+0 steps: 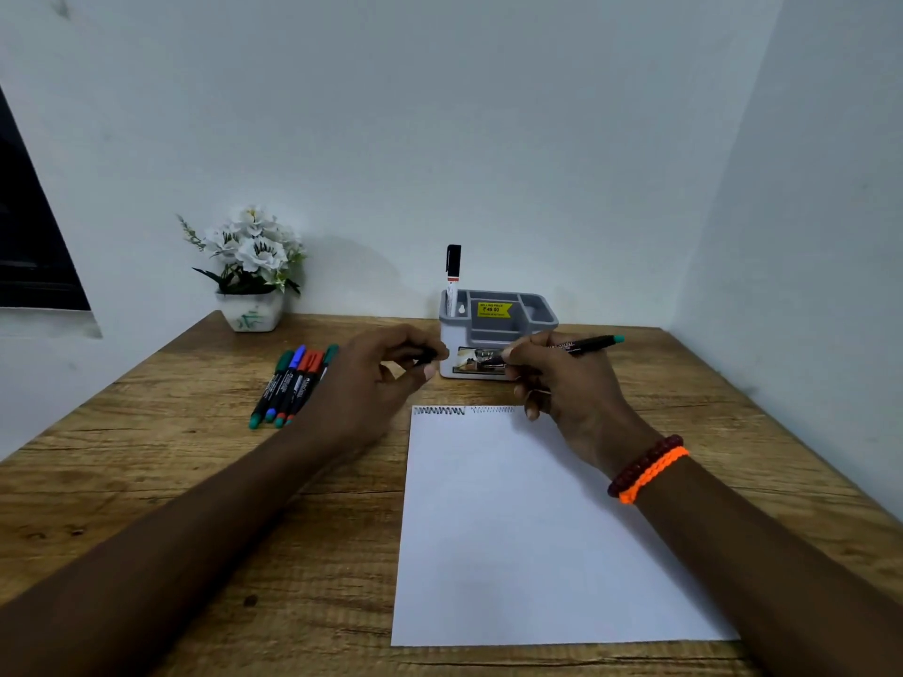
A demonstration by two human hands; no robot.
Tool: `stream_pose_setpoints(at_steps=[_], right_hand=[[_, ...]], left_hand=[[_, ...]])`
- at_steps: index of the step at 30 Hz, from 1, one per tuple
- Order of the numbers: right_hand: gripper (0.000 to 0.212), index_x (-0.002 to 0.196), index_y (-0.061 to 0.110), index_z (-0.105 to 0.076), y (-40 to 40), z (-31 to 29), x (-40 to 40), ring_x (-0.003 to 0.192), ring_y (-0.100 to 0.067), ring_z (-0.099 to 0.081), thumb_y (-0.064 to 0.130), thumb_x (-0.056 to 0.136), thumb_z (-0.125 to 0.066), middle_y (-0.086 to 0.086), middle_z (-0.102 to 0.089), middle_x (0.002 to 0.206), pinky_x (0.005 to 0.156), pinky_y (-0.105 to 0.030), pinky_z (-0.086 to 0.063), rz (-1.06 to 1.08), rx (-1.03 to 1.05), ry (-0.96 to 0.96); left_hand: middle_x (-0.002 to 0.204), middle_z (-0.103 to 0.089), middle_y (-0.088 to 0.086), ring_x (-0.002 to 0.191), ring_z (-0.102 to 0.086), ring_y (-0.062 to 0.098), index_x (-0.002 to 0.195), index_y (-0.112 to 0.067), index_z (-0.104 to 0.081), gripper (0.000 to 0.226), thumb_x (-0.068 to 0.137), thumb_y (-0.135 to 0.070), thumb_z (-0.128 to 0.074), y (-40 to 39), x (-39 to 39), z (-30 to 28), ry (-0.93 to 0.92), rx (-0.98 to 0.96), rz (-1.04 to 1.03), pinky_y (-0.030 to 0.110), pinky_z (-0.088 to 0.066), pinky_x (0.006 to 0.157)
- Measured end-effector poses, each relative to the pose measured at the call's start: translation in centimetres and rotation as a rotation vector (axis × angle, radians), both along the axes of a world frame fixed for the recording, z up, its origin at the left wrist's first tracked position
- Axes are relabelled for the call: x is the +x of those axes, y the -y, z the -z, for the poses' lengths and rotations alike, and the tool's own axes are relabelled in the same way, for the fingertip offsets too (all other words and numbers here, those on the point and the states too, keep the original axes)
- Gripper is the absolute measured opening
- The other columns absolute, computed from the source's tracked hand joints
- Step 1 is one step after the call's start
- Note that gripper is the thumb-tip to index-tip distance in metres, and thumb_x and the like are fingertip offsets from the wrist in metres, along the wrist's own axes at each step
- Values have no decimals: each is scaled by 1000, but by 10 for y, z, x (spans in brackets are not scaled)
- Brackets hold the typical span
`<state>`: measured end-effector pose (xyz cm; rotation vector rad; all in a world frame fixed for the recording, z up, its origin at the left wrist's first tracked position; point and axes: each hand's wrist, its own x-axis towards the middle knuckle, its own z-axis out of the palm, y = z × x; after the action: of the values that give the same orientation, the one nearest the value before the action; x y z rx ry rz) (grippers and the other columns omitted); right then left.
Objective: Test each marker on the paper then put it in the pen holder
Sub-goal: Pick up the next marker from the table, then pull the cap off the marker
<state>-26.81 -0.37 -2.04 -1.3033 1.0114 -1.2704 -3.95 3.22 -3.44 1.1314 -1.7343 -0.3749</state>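
Two scribbled zigzags — one dark, one faint — run along the top edge of the white paper [513,520] lying on the wooden table [146,461]. Above that edge, the right hand [562,383] grips a black marker with a green end [586,343], its barrel pointing out to the right. The left hand [386,368] pinches a small dark cap [429,356] between thumb and fingertips, just left of the marker's hidden tip; the two hands are close but apart. Behind them stands the grey pen holder [496,329], with one black-capped marker [453,276] upright in its left compartment. A cluster of markers [293,386] — green, blue and red ends — lies on the table left of the left hand. A potted white flower [251,271] sits at the wall.
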Motion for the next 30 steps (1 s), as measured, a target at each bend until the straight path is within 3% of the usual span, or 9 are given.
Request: stream_pose_setpoints(at_steps=[2, 7, 14, 19, 23, 27, 30], right_hand=[[12, 88, 2, -73, -3, -2, 1, 54, -22, -56, 6, 97, -65, -12, -70, 71, 42, -26, -41, -51, 43, 89], [23, 88, 4, -71, -7, -9, 2, 53, -20, -53, 11, 98, -51, -10, -69, 69, 41, -24, -39, -115, 123, 206], [15, 80, 10, -64, -8, -6, 3, 51, -20, -53, 10, 93, -57, -12, -71, 69, 40, -23, -39, -117, 115, 199], [22, 79, 11, -63, -9, -6, 3, 51, -20, -53, 7, 97, -53, -13, -71, 69, 39, -24, -40, -124, 110, 199], [16, 89, 8, -65, -10, -7, 5, 53, -19, -54, 6, 99, -52, -12, -74, 72, 39, -23, -40, -168, 125, 179], [6, 89, 8, -64, -10, -7, 4, 52, -18, -59, 8, 95, -63, -12, -77, 77, 39, -24, -43, -227, 125, 170], [12, 84, 8, -69, -8, -6, 2, 52, -18, -57, 8, 95, -68, -11, -74, 75, 40, -25, -43, -230, 108, 156]], left_hand=[[102, -78, -3, 93, -75, 14, 106, -14, -73, 18, 90, -7, -76, 0, -2, -1, -164, 51, 35, 25, -59, 76], [99, -79, 12, 97, -76, 29, 104, -1, -72, 25, 81, -4, -82, 2, -2, 1, -437, 174, 68, 40, -63, 84], [97, -77, 22, 95, -76, 34, 98, 2, -71, 27, 75, -5, -82, -2, -6, -2, -641, 227, 149, 34, -63, 81], [96, -78, 17, 96, -76, 31, 97, 2, -71, 29, 71, -6, -81, -4, -9, -3, -711, 256, 206, 32, -62, 81], [99, -77, 21, 99, -75, 34, 99, 6, -70, 29, 73, -1, -80, -3, -10, -2, -721, 271, 235, 34, -62, 83], [108, -76, 22, 104, -74, 36, 112, 11, -69, 38, 76, 4, -79, -3, -9, 1, -687, 289, 226, 38, -62, 89], [112, -76, 21, 106, -74, 35, 116, 9, -71, 37, 80, 4, -77, -3, -8, -1, -671, 317, 231, 38, -61, 90]])
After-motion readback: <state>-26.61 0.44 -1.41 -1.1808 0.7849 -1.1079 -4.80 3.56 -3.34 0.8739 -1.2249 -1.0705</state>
